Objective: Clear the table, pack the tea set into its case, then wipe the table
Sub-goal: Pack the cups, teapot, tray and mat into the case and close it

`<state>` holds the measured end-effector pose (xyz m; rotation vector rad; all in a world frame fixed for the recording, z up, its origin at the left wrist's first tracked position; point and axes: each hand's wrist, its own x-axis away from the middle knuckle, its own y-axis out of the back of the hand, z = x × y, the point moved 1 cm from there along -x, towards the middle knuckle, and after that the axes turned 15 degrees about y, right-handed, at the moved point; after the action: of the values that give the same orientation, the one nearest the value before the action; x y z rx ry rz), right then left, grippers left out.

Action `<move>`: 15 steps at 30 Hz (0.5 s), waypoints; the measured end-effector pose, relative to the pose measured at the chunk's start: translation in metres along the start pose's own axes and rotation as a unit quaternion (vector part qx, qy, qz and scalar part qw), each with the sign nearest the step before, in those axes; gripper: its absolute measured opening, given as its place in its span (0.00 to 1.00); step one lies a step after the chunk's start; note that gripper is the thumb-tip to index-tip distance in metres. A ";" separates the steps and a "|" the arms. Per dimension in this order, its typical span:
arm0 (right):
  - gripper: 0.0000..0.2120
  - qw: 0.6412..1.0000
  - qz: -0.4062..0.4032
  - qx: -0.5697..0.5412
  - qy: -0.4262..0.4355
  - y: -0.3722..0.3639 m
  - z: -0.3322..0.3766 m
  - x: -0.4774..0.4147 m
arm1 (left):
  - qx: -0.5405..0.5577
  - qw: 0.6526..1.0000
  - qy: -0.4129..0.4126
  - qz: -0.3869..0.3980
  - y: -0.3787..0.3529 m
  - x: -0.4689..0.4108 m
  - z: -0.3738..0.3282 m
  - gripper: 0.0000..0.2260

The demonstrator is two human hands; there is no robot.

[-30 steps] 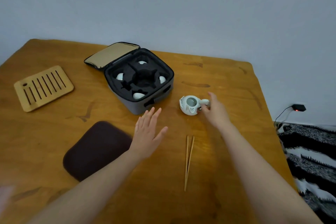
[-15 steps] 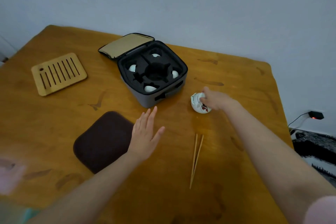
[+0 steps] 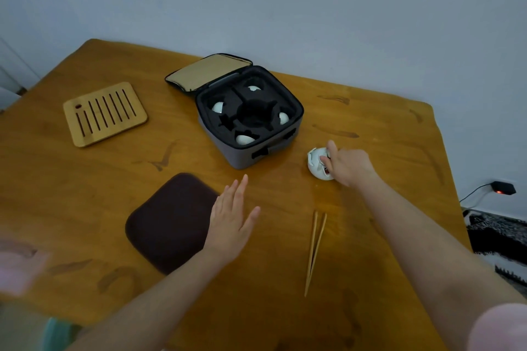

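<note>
A grey tea-set case (image 3: 258, 151) lies open on the wooden table (image 3: 85, 185), its lid folded back. Several white cups (image 3: 218, 107) sit in the black foam slots around an empty round centre well. To the right of the case a small white teapot (image 3: 315, 167) is tipped on its side, and my right hand (image 3: 346, 165) grips it from the right. My left hand (image 3: 232, 216) hovers flat with straight fingers over the table, just right of a dark brown cloth pad (image 3: 168, 222).
A slatted bamboo tray (image 3: 104, 112) lies at the left. Wooden tongs (image 3: 315, 251) lie near the front, right of centre. The table's right edge drops to a patterned rug (image 3: 502, 239) and a wall plug (image 3: 503, 188).
My right hand closed round the teapot and tilted it onto its side. The left hand stayed flat over the table. The view shifted, so everything sits further right and lower.
</note>
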<state>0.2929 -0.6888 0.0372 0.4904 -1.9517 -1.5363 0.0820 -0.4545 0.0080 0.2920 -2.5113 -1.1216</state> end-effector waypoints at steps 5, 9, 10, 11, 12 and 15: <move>0.21 0.999 -0.032 -0.019 -0.033 -0.005 0.006 0.002 | -0.002 1.000 0.005 -0.006 0.004 0.001 0.004 0.28; 0.29 0.990 -0.072 -0.096 -0.076 -0.004 0.014 0.002 | 0.006 1.000 0.021 -0.004 0.006 0.003 0.003 0.28; 0.31 0.988 -0.054 -0.119 -0.083 -0.004 0.018 0.001 | 0.005 1.000 0.024 -0.002 0.006 0.003 0.003 0.28; 0.33 0.985 -0.033 -0.143 -0.088 -0.005 0.022 -0.001 | 0.002 1.000 0.027 -0.001 0.006 0.002 0.002 0.29; 0.35 0.982 -0.017 -0.164 -0.094 -0.005 0.025 -0.004 | 0.000 1.000 0.030 0.000 0.006 0.001 0.003 0.29; 0.37 0.972 0.003 -0.202 -0.117 -0.007 0.030 -0.011 | -0.011 0.999 0.047 -0.012 0.011 -0.004 0.003 0.29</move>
<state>0.2809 -0.6610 0.0237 0.1343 -1.7304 -1.9981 0.0839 -0.4443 0.0135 0.3615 -2.4178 -1.1161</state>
